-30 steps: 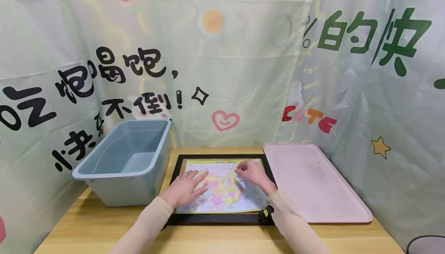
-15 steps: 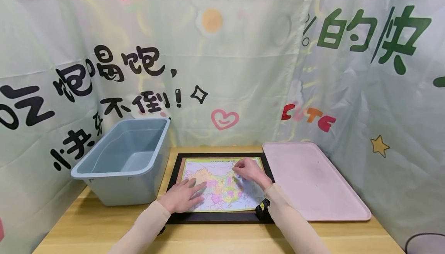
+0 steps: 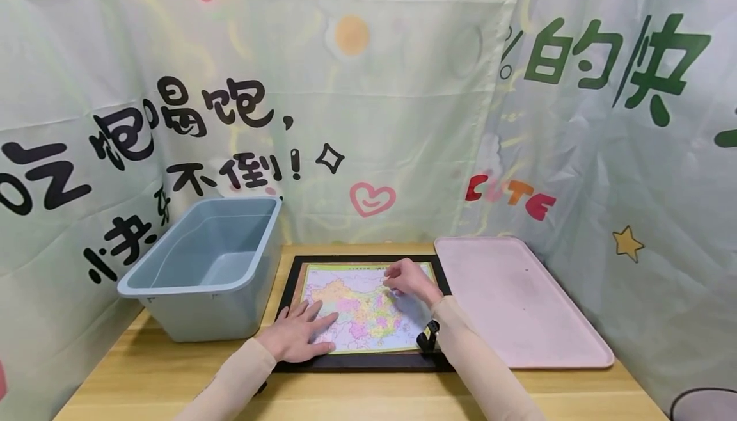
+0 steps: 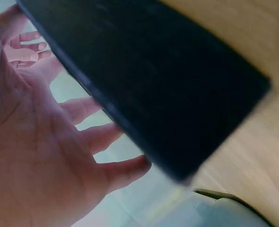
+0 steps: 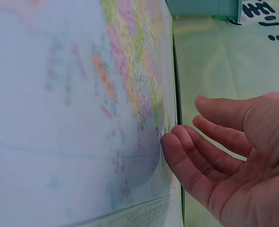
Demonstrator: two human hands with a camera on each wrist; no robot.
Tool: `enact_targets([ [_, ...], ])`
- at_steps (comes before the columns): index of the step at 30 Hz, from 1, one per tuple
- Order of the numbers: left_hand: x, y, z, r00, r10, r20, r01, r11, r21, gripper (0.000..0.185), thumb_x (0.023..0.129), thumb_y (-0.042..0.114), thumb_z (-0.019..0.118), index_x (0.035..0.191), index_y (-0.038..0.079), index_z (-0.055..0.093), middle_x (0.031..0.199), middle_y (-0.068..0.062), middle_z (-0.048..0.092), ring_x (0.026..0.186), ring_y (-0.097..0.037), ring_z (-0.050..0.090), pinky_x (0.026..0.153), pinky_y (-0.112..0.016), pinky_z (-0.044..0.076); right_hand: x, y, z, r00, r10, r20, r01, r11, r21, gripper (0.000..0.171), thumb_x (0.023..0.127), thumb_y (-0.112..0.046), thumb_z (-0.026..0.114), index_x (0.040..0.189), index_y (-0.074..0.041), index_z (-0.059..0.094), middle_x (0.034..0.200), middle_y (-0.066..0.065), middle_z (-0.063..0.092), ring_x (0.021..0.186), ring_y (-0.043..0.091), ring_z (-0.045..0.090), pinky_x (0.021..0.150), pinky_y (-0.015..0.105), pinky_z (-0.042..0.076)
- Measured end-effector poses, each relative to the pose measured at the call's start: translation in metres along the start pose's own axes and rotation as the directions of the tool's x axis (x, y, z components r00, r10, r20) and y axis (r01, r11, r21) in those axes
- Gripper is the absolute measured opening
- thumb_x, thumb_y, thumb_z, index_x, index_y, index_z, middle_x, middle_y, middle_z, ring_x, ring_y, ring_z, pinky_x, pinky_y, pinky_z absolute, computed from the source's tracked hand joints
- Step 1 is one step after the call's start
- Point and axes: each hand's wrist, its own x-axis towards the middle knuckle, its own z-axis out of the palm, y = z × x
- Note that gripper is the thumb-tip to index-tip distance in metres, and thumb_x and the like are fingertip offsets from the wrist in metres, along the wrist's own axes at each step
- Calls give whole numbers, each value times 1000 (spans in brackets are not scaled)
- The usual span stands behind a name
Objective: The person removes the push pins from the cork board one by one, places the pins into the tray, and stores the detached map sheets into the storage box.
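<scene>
**Both hands flat on the map puzzle**

No grip closed on anything: left hand [image 3: 296, 336] spread, fingers straight, pressing the near-left corner of the map puzzle [image 3: 363, 306]; right hand [image 3: 405, 280] relaxed, fingertips touching the far-right part of the map. Puzzle lying in its black frame [image 3: 285, 296] on the wooden bench [image 3: 144, 376], between a blue-grey plastic bin [image 3: 207, 267] on the left and a pink tray [image 3: 518, 299] on the right. Printed fabric backdrop [image 3: 374, 88] behind.

Left wrist view: open palm [image 4: 40, 156], fingers apart, beside a blurred black edge, probably the frame.

Right wrist view: fingertips [image 5: 177, 142] resting on the coloured map surface [image 5: 82, 94], hand loosely extended, nothing pinched.

Judged step: feeling over the assembled map, apparently to find a piece to lift. Next move calls for a fingertip under a piece edge while the left hand steadies the board.

Piece seams too fine to make out; map lettering unreadable; both wrist views blurred.
</scene>
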Motion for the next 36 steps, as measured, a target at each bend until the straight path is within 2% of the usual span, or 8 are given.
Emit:
enact_targets([
  [10,-1,3,1,999,-25,29,25,1000,0,72,90,71,46,151,33,38,161,-12,27,148,-41,22,109,-71,19,17,4,1,998,69,3,-69,994,80,21,92,-8,67,109,3,69,96,13,71,70,25,70,64,37,58],
  [15,1,2,0,1000,-22,15,22,1000,0,72,91,71,45,151,34,38,161,-12,27,148,-41,22,110,-71,19,30,6,6,995,96,-9,-94,990,109,21,94,-11,65,109,2,69,92,15,73,67,20,69,60,33,57],
  [19,-2,-1,5,999,-22,25,22,1000,-13,71,91,71,44,152,34,37,162,-12,26,149,-41,20,109,-72,17,42,11,16,989,139,39,-145,969,201,22,96,-10,63,112,3,67,82,15,71,62,18,67,57,31,56],
  [22,-5,-1,6,999,-28,32,28,999,-19,72,91,71,44,152,34,38,162,-12,26,149,-41,20,109,-72,17,50,17,18,986,128,104,-150,960,237,22,97,-10,60,114,3,66,78,13,68,60,17,64,56,30,56],
  [28,-4,1,5,999,-27,25,27,999,-18,71,92,70,44,152,33,38,161,-12,26,149,-42,20,110,-72,17,60,22,11,979,115,170,-148,970,194,21,100,-12,56,114,0,67,76,10,63,58,16,58,55,28,54],
  [36,-2,1,3,999,-28,26,28,999,-27,69,93,69,44,152,33,38,162,-12,25,149,-41,19,111,-71,16,65,20,11,977,130,169,-161,970,183,16,100,-8,56,108,0,66,69,9,58,52,16,52,49,27,50],
])
